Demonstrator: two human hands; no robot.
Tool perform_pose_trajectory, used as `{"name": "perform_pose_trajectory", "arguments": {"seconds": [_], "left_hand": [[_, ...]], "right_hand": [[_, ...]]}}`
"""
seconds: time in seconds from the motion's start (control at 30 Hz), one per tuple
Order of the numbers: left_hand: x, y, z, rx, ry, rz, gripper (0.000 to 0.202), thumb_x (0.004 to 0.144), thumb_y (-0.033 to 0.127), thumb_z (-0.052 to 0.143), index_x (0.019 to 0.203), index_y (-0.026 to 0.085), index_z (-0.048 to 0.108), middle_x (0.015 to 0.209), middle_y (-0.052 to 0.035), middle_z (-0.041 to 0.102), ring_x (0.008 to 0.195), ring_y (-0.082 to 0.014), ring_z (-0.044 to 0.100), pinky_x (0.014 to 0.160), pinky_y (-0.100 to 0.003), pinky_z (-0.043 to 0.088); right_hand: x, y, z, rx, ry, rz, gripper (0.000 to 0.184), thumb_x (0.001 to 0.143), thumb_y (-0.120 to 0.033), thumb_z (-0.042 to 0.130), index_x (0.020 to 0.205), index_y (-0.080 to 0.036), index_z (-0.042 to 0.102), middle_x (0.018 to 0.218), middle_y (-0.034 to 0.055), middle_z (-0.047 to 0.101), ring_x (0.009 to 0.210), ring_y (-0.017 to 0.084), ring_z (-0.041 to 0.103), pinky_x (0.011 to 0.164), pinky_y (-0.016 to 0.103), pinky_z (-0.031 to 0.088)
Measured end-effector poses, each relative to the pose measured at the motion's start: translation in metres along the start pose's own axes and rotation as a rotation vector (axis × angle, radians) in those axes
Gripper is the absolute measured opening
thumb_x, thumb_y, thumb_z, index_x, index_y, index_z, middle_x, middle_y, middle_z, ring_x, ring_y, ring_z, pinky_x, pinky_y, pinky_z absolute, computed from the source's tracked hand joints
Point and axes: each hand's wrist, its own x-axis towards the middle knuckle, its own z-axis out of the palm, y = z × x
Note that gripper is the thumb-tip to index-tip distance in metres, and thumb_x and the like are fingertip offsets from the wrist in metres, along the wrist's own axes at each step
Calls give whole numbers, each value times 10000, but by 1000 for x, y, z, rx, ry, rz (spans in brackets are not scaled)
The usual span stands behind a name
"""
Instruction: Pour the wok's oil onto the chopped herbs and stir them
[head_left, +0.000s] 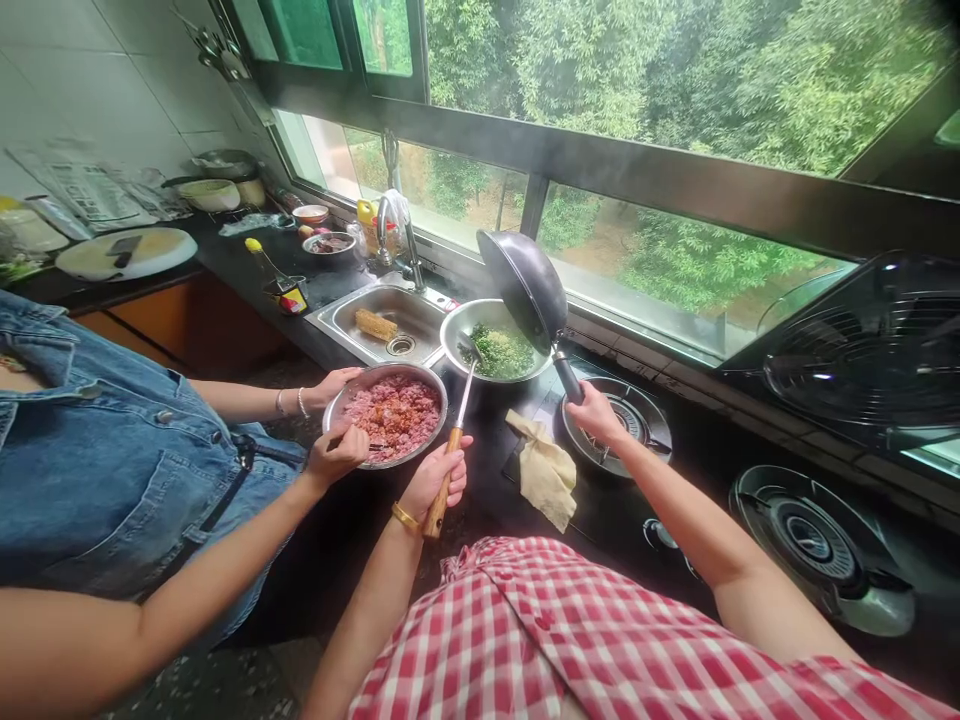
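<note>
My left hand [437, 478] is closed round the wooden handle of a spatula [454, 440]. Its metal end reaches into a steel bowl [452, 345] of chopped greens [504, 350]. With my right hand [596, 415] I grip the black handle of a wok [525, 285], tilted up on its side over that bowl's right part. The wok's inside faces away from me, so its contents are hidden. Just left of my left hand, a co-worker's hands hold a steel bowl of minced meat [394, 405] with reddish-brown seasoning on top.
A gas burner [626, 425] lies under my right hand, with another burner [806, 535] further right. A tan cloth [546, 472] rests on the black counter. The sink [360, 320] holds a brown sponge-like piece [376, 326]. A white cutting board [127, 253] with a knife sits far left.
</note>
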Motion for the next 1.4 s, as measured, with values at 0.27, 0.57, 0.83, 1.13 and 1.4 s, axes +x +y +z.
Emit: {"name": "perform_pose_trajectory", "arguments": {"seconds": [0.27,0.57,0.83,1.13,1.4], "left_hand": [[7,-4,5,15,-10,-27,501,796,292,689,1224,143,476,581,96,379,413,-48,325,345,-140,235],[16,1,8,73,37,-63,362,882,246,571,1216,128,497,589,82,395,401,-46,343,339,-134,247],[23,2,13,98,41,-58,456,844,273,645,1250,129,496,593,90,394,408,-44,337,350,-136,244],[32,-5,23,175,37,-79,443,828,292,653,1216,147,496,586,94,397,398,-45,344,359,-143,230],[46,-7,25,323,101,-85,520,783,417,720,1166,168,471,572,103,413,393,-54,362,364,-153,251]], "right_hand": [[-7,10,-6,-34,65,-30,509,742,-243,542,1243,-152,559,747,13,624,621,166,564,616,267,428],[-19,27,7,48,88,-40,556,721,-271,548,1266,-162,558,713,-9,622,657,177,587,657,279,446],[-30,31,17,191,56,7,587,709,-307,542,1271,-140,535,636,-33,586,579,170,587,597,274,465],[-43,48,27,382,58,47,572,696,-355,548,1230,-153,525,625,-41,591,504,158,581,529,263,456],[-63,51,32,610,42,145,562,637,-378,579,1149,-160,495,550,-75,509,451,145,525,474,253,422]]}}
